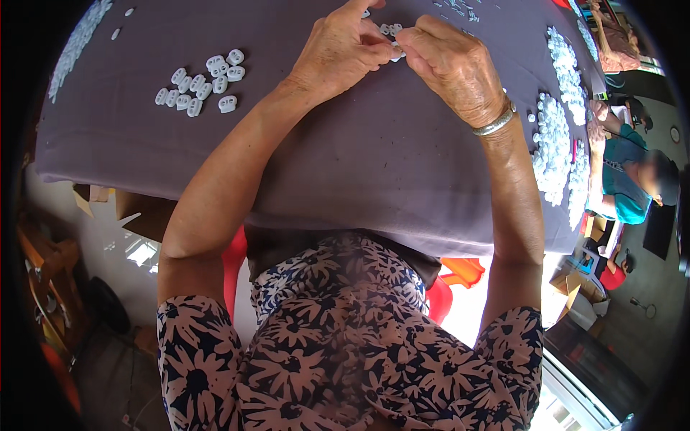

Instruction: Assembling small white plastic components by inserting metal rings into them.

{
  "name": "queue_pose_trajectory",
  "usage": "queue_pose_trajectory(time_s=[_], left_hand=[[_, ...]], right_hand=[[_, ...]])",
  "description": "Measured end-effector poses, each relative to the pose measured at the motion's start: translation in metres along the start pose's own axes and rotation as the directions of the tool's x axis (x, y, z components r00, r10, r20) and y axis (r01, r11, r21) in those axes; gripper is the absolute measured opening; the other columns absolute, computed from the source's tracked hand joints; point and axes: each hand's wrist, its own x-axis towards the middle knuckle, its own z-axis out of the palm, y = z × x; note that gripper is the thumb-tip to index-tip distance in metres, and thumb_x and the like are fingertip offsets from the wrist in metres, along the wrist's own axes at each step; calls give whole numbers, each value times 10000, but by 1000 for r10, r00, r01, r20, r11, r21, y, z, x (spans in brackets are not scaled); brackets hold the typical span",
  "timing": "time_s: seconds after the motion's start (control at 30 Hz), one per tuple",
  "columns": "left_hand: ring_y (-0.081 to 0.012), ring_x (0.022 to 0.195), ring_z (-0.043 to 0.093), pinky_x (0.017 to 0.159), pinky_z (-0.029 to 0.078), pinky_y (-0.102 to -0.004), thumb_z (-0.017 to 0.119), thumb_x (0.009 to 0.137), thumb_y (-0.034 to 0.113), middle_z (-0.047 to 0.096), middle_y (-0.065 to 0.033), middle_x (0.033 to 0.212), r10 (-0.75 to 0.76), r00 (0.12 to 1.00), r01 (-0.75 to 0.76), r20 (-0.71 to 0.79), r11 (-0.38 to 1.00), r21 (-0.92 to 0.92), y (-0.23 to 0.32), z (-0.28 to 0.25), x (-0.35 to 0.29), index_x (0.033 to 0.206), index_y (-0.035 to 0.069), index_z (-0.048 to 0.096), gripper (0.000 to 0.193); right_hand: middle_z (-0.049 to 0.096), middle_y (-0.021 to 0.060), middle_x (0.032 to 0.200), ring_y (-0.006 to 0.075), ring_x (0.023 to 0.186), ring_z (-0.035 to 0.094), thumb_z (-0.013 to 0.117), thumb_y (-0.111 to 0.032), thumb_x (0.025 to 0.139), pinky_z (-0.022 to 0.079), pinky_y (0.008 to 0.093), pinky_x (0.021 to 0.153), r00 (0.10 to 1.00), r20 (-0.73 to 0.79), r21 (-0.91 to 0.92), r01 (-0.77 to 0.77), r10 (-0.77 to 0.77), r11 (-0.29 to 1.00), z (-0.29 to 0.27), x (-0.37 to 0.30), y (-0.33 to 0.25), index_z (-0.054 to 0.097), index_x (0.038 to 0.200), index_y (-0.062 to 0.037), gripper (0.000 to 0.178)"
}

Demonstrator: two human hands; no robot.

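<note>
left hand [338, 54]: fingers pinched | right hand [453, 65]: fingers pinched, fingertips meeting the left's | forearms extended forward, converging

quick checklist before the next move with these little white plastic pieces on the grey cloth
1. Left hand and right hand meet over the grey cloth: ok.
2. Small white piece pinched between the fingertips: ok, though mostly hidden.
3. Whether the piece is fully assembled: cannot tell, too small.
4. Cluster of white pieces lies flat to the left, apart from the hands: ok.
5. Long heap of white pieces lies at the right, close to the cloth's edge: cannot tell if stable.
6. Bracelet sits on the right wrist, not touching any pieces: ok.
</note>
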Motion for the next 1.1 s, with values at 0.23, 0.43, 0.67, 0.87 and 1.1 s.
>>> queue_pose_trajectory(time_s=[0.23,0.43,0.67,0.87,1.1], left_hand=[[-123,783,622,689,507,-264,706,812,81,679,-101,855,124,991,-114,-46,978,173,-12,0,4,1268,-3,415,547],[-108,869,594,748,501,-269,715,808,79,649,-64,949,192,980,-195,-43,979,-52,-4,3,1,1218,14,474,480],[-98,822,571,736,492,-250,757,788,141,607,-26,962,530,843,-537,-91,830,-149,-44,4,19,1148,18,526,445],[-71,763,552,626,473,-225,755,794,140,588,-17,916,432,902,-413,-18,848,-332,-42,2,16,1183,17,489,487],[-81,723,557,613,472,-220,731,800,85,596,-23,864,275,961,-258,18,919,-300,-36,2,13,1171,21,482,452]], right_hand=[[597,106,692,259,631,607,605,-14,733,509,334,607,908,201,-106,394,-368,913,-7,33,10,588,761,-7,33],[585,177,684,329,679,607,621,-50,737,485,391,610,798,580,91,138,-165,986,-19,71,8,579,727,21,83],[612,189,703,327,678,617,618,-58,722,472,382,597,731,667,253,-37,-146,967,-21,87,-8,586,733,-3,65],[621,192,718,330,686,619,604,-91,763,475,382,599,694,717,184,-103,-62,978,-30,90,-15,593,787,22,115],[617,196,783,322,705,617,559,-113,833,484,371,613,870,450,375,18,-199,927,-14,70,21,581,851,28,143]])
